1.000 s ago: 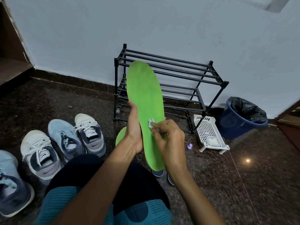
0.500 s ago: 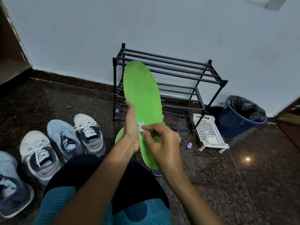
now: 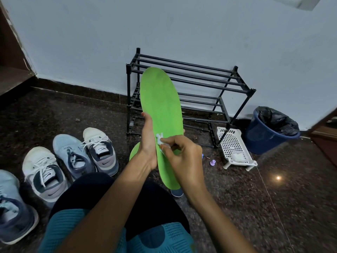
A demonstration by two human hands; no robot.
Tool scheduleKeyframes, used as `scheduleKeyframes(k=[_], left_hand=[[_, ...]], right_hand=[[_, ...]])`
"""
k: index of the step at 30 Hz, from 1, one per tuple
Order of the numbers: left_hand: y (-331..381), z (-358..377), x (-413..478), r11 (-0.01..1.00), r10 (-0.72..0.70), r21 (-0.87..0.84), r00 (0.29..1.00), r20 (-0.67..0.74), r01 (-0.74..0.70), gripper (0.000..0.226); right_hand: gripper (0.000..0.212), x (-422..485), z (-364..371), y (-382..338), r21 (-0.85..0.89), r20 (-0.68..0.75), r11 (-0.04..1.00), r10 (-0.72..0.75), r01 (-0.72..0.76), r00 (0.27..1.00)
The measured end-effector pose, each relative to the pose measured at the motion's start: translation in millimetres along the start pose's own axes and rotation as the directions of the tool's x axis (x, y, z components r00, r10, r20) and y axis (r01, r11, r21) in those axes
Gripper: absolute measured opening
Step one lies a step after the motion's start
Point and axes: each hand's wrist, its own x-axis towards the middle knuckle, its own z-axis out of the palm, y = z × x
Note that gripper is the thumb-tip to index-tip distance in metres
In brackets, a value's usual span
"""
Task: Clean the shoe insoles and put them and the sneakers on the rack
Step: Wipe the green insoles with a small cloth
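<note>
My left hand [image 3: 148,143] grips a long green insole [image 3: 161,106] by its left edge and holds it upright in front of the black shoe rack [image 3: 200,84]. My right hand [image 3: 184,157] pinches a small white wipe [image 3: 160,138] against the insole's lower middle, close to my left palm. A second green insole [image 3: 134,152] lies on the floor behind my left wrist, mostly hidden. Several sneakers sit on the floor at left: a white-toed one [image 3: 99,147], a light blue one [image 3: 72,156], a white one [image 3: 43,172] and a blue one [image 3: 12,207].
A white perforated tray [image 3: 235,148] stands by the rack's right leg, with a small purple cap [image 3: 212,163] on the floor beside it. A blue bin with a black liner [image 3: 269,132] is at right. My knees fill the bottom centre. Dark stone floor all round.
The wipe in my right hand has slid from the insole's right side towards its left edge. The insole has tilted slightly left.
</note>
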Motion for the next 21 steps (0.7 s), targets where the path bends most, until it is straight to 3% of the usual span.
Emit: scheduleKeyframes(k=[5,8,11,15,21], left_hand=[[-1.7,4.1,-4.7,0.997,-0.017,0.082,1.000,0.016,0.015,0.105],[-2.5,4.3,-4.7,0.998,-0.029,0.062,1.000,-0.004,0.029,0.105],[-4.4,-2.0,3.8,0.997,-0.064,0.037,0.997,-0.042,0.065,0.123],[-0.3,0.8,-2.1,0.998,-0.058,-0.037,0.998,-0.014,0.057,0.107],[-3.7,2.0,-0.7,0.999,-0.004,0.039,1.000,0.024,0.003,0.088]], right_hand=[[0.010,16.6,-5.8,8.0,-0.078,-0.053,0.997,0.018,-0.022,0.998],[0.012,20.1,-5.4,8.9,-0.088,-0.073,0.996,0.027,-0.034,0.997],[0.012,10.5,-0.3,3.5,-0.056,-0.035,0.998,0.016,-0.018,0.999],[0.012,4.4,2.4,0.6,-0.029,-0.013,1.000,-0.010,0.009,1.000],[0.010,17.2,-2.8,11.4,-0.116,-0.116,0.993,-0.002,-0.012,0.993]])
